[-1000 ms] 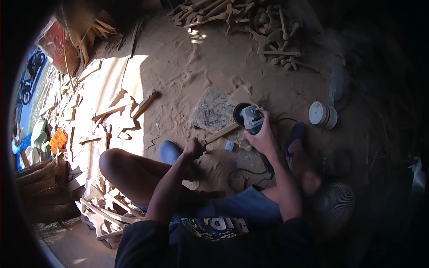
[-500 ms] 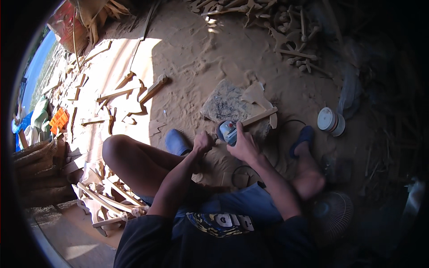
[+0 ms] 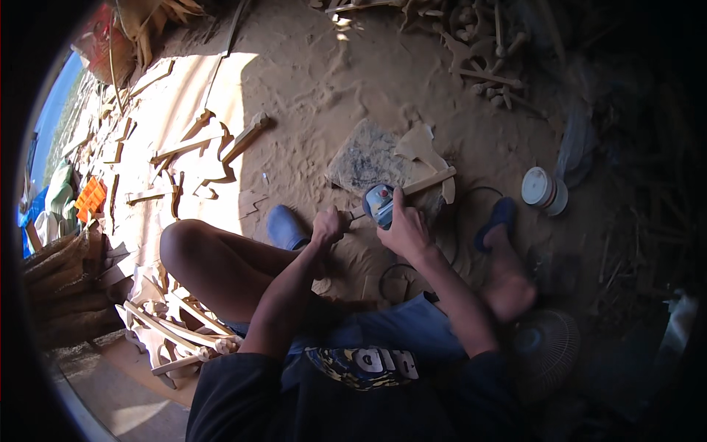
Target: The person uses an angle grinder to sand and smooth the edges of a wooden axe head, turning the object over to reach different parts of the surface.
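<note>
My right hand (image 3: 409, 234) is wrapped round a grey-blue angle grinder (image 3: 380, 205). Its head presses against, or hovers just over, a long pale wooden piece (image 3: 428, 181); I cannot tell which. The near end of that piece is in my closed left hand (image 3: 329, 224), to the left of the grinder. Its far end widens into a hooked shape beyond a flat grey stone slab (image 3: 362, 160). A flat, light wooden offcut (image 3: 417, 142) lies on the slab's far right part. The grinder's disc is mostly hidden.
Dusty ground surrounds my blue shoes (image 3: 286, 227). Wooden parts (image 3: 199, 144) lie in sunlight at the left, more are piled (image 3: 177, 324) by my knee and at the far right (image 3: 486, 66). A white tub (image 3: 537, 187) lies right; a fan (image 3: 549, 350) stands near right. A dark cord (image 3: 384, 283) curves beneath.
The grinder has slid slightly right along the wooden piece, so a wider gap shows between it and my left hand. The whole view has shifted a little.
</note>
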`<state>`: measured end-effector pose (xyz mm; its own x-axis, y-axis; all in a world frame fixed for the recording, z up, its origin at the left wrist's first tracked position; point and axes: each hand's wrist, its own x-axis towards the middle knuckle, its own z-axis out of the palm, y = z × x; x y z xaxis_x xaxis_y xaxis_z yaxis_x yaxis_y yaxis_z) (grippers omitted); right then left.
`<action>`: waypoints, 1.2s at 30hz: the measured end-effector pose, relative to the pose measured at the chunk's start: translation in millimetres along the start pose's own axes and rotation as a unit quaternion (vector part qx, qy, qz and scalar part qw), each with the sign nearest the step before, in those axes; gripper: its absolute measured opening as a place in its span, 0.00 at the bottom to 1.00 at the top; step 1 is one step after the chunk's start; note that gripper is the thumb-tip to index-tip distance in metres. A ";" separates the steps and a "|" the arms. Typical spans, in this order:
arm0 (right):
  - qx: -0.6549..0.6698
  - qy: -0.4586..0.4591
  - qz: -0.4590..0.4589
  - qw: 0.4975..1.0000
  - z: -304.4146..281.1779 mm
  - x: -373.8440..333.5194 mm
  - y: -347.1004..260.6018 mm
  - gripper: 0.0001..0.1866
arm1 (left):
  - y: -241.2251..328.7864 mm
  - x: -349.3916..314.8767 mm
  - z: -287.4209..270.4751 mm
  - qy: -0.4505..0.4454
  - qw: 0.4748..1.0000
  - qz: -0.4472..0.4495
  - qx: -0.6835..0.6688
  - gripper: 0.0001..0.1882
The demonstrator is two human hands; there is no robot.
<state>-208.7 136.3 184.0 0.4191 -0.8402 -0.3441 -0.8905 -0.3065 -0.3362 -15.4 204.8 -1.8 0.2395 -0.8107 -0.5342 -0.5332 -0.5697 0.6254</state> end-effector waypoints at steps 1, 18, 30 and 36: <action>0.022 -0.023 -0.009 0.999 -1.3 3.3 -10.2 0.50 | -7.6 0.9 -8.5 0.010 1.000 -0.006 0.000 0.13; 0.013 -0.046 -0.030 0.998 -0.1 4.2 -47.5 0.49 | -25.0 -5.6 -20.6 0.047 0.997 -0.025 -0.053 0.17; 0.061 -0.003 0.014 0.998 -7.9 23.0 -8.4 0.51 | -16.6 0.0 -30.1 0.005 0.998 -0.066 -0.023 0.17; 0.103 -0.048 -0.010 0.993 6.5 5.4 -7.6 0.51 | 10.7 -15.6 -44.3 -0.004 0.972 -0.148 -0.183 0.32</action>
<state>-198.5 137.0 178.9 0.4597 -0.7855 -0.4143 -0.8309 -0.2157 -0.5129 11.1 205.4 38.5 0.3321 -0.6037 -0.7247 -0.1180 -0.7889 0.6031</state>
